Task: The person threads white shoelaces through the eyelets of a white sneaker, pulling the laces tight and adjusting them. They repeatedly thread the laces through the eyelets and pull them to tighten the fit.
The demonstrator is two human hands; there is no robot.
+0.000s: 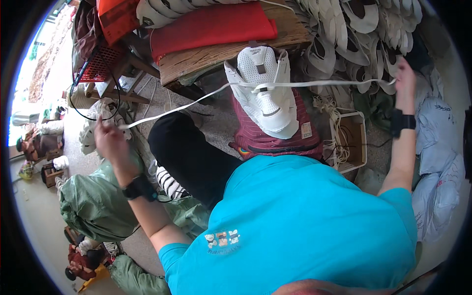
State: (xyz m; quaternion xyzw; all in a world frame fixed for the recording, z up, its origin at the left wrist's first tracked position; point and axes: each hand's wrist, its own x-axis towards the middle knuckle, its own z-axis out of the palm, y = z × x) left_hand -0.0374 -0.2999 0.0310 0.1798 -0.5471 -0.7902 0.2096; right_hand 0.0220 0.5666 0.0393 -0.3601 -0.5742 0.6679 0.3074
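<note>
A white shoe upper point(268, 98) lies on a maroon pinstriped cloth bundle point(250, 132) in front of me, its tongue pointing away. One white shoelace point(319, 83) runs across the upper near its lower eyelets, pulled out to both sides. Far out to the left, my left hand point(112, 142) is closed on one end of the lace, its fingers slightly blurred. Higher up on the right, my right hand point(405, 81) pinches the other end. The lace looks almost straight, sagging a little near the right hand.
Beyond the upper stands a wooden bench point(196, 61) with red cloth point(216, 32). Grey shoe uppers point(339, 29) hang at the back right. A white box point(361, 142) with laces sits beside the bundle. Green sacks point(98, 201) lie left, white sacks point(435, 157) right. People work farther left.
</note>
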